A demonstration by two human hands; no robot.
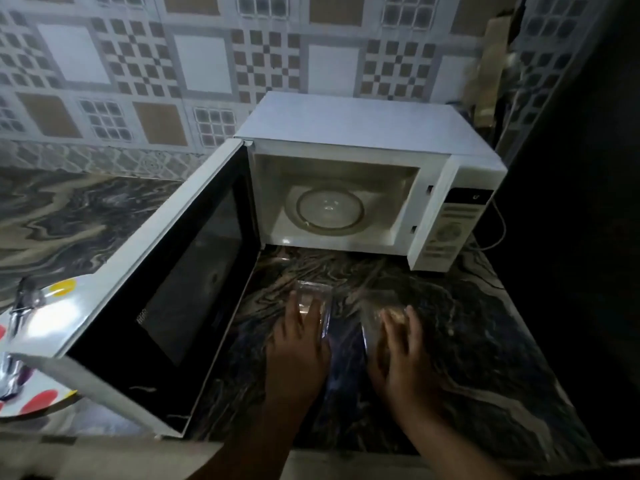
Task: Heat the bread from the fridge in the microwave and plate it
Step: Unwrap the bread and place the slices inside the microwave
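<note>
A white microwave (360, 123) stands on the marble counter with its door (194, 271) swung wide open to the left. Its glass turntable (329, 209) holds nothing. In front of it, my left hand (298, 351) lies over one clear container piece (315, 292) that looks like a lid, fingers curled around it. My right hand (401, 355) grips a second clear container (374, 306) beside it. Something pale brown, likely the bread (394, 315), shows through under my right fingers. Both pieces are blurred and rest low on the counter.
A white plate with coloured dots (65, 289) sits on the counter at the left, partly behind the open door, with a shiny metal utensil (24, 306) on it. A dark wall bounds the right side. The counter's front edge (346, 455) is near my wrists.
</note>
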